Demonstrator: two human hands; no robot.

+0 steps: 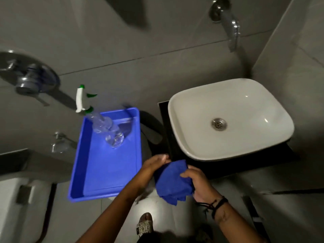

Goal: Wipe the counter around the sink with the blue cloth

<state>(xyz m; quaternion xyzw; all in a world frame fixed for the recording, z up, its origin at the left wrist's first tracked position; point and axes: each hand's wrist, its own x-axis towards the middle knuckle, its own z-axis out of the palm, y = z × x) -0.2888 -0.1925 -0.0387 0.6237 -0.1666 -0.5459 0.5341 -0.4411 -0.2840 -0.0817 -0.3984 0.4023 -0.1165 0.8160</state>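
Blue microfibre fills the lower middle of the frame: we see the cloth [172, 183] bunched between both hands, held in the air just below the near-left corner of the black surface [228, 165] and not touching it. The left hand [154, 165] grips the cloth's upper left edge, its fingers [164, 157] curled together on the fabric. The right hand [199, 183] holds the cloth's right side from behind, thumb across the front and fingers clamped on it (dark thread bands circle that wrist). The cloth's loose corners hang down beneath the hands.

At centre right a white sink [228, 118] sits on the black surface, with a metal drain [218, 124] in its bowl. The surface shows as a dark strip along the sink's left and lower sides. A chrome tap [228, 23] juts from the grey tiled wall at the upper right, above the sink.

Left of the sink, a blue tray [108, 165] lies in the centre left of the frame, well clear of the surface. A clear spray bottle [108, 128] with a white and green trigger head stands in the tray's upper part. A sandalled foot [144, 223] shows on the floor at the bottom centre.
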